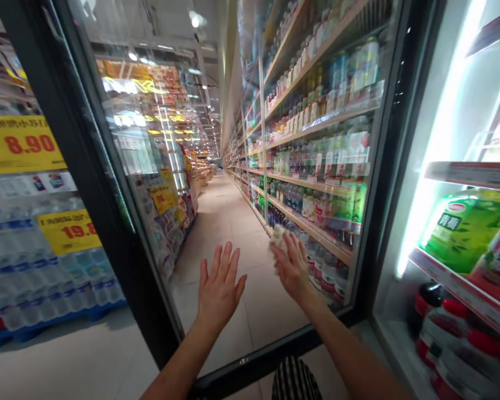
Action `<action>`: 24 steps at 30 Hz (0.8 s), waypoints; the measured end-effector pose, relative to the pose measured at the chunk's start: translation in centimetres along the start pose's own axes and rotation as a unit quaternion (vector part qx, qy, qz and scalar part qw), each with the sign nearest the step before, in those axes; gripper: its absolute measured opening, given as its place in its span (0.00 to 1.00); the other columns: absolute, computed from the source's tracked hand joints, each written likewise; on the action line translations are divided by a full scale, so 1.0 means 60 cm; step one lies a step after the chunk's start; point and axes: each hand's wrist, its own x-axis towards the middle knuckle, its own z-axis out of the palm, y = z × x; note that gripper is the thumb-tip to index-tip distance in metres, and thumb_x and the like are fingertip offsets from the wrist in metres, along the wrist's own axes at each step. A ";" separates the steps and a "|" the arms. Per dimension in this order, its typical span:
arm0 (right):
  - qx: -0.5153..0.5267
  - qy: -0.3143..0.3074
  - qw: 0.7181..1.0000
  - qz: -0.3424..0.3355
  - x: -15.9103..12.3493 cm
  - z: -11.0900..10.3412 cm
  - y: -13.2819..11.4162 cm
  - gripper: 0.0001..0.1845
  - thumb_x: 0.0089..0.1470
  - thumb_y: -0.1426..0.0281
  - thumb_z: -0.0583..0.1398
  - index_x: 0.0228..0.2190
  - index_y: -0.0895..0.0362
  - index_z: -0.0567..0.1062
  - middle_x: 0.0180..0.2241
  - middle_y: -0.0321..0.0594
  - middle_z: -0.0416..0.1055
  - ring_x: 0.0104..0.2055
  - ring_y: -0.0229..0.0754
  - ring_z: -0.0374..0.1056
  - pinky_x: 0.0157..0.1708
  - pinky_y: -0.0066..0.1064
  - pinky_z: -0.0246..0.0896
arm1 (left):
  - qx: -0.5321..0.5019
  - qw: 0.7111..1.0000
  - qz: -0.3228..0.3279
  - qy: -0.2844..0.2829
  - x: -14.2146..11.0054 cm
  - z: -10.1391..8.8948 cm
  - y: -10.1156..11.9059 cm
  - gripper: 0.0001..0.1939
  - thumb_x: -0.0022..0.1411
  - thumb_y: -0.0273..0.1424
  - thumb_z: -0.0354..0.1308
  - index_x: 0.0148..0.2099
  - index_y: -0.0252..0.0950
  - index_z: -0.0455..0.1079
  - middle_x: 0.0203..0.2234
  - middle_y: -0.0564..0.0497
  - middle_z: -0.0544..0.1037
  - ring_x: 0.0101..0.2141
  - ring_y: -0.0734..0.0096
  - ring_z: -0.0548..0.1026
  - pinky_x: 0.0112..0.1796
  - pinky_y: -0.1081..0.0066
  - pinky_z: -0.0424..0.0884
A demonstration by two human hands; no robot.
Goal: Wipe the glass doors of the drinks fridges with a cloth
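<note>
In front of me stands a glass door (245,311) with a black frame. My left hand (219,291) is held up flat toward the glass, fingers stretched and thumb out, with nothing in it. Whether its palm touches the pane, I cannot tell. To the right of it, my right hand (292,266) holds a crumpled whitish cloth (278,236) under its fingers, against or very near the pane. The cloth is partly hidden and slightly blurred, so its material is unclear.
Close on the right, a lit cooler holds a green drink pack (452,230) and red-capped bottles (445,328). Left of the door are stacked water bottles (37,233) and a yellow price sign (20,144). Drink shelves (316,125) and an aisle (219,200) show in the glass.
</note>
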 end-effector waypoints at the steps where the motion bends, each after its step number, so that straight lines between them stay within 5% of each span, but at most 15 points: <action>1: -0.006 0.031 0.999 0.043 -0.001 0.000 0.010 0.25 0.55 0.76 0.51 0.54 0.48 0.64 0.63 0.43 0.48 0.64 0.47 0.46 0.59 0.50 0.49 | -0.004 1.000 -0.003 -0.002 -0.001 0.001 0.001 0.30 0.60 0.33 0.54 0.63 0.34 0.52 0.58 0.40 0.62 0.63 0.63 0.48 0.61 0.55 0.41; 3: -0.017 0.098 0.982 0.158 -0.004 0.002 0.026 0.26 0.56 0.76 0.49 0.56 0.52 0.62 0.63 0.48 0.45 0.65 0.49 0.44 0.58 0.53 0.50 | -0.012 1.000 -0.011 -0.007 -0.002 0.003 0.003 0.31 0.60 0.34 0.53 0.64 0.35 0.51 0.58 0.40 0.61 0.63 0.61 0.49 0.60 0.54 0.41; 5: -0.016 0.110 0.974 0.195 -0.011 0.003 0.025 0.27 0.56 0.76 0.48 0.57 0.54 0.60 0.64 0.50 0.43 0.65 0.50 0.43 0.57 0.53 0.51 | -0.009 1.000 -0.021 -0.010 -0.004 0.005 0.005 0.30 0.60 0.33 0.53 0.64 0.35 0.51 0.58 0.40 0.60 0.62 0.60 0.49 0.60 0.52 0.41; 10: 0.027 -0.028 0.999 -0.011 -0.032 -0.001 0.008 0.26 0.53 0.76 0.52 0.53 0.47 0.65 0.64 0.41 0.45 0.64 0.48 0.45 0.59 0.48 0.49 | -0.002 1.000 -0.026 -0.009 -0.004 0.005 0.008 0.27 0.61 0.33 0.52 0.61 0.35 0.56 0.58 0.40 0.60 0.62 0.59 0.49 0.60 0.51 0.43; 16: 0.005 0.139 0.953 0.268 -0.007 0.003 0.038 0.27 0.56 0.75 0.48 0.58 0.57 0.58 0.64 0.52 0.42 0.65 0.51 0.42 0.58 0.53 0.48 | 0.004 1.000 -0.021 -0.012 -0.004 0.002 0.007 0.24 0.60 0.34 0.52 0.59 0.34 0.61 0.58 0.40 0.62 0.63 0.60 0.49 0.60 0.53 0.40; 21: 0.037 -0.026 0.999 0.023 -0.031 0.002 0.013 0.28 0.53 0.77 0.52 0.55 0.48 0.62 0.64 0.43 0.44 0.65 0.49 0.44 0.59 0.49 0.50 | 0.007 0.999 -0.028 -0.019 -0.006 0.001 0.007 0.24 0.61 0.33 0.52 0.59 0.34 0.60 0.58 0.40 0.61 0.63 0.60 0.49 0.60 0.53 0.40; 22: 0.033 -0.022 0.999 0.021 -0.034 0.000 0.019 0.28 0.53 0.77 0.52 0.55 0.48 0.63 0.64 0.42 0.45 0.64 0.48 0.45 0.59 0.49 0.50 | 0.006 0.999 -0.026 -0.024 -0.007 0.000 0.007 0.24 0.61 0.33 0.52 0.59 0.35 0.60 0.59 0.41 0.60 0.63 0.61 0.49 0.60 0.53 0.40; 24: 0.015 0.050 0.990 0.128 -0.034 -0.003 0.038 0.27 0.54 0.76 0.50 0.56 0.52 0.62 0.64 0.45 0.45 0.65 0.49 0.45 0.59 0.51 0.49 | 0.004 0.999 -0.024 -0.029 -0.010 0.000 0.007 0.25 0.61 0.34 0.52 0.60 0.36 0.59 0.59 0.41 0.60 0.63 0.61 0.49 0.60 0.54 0.40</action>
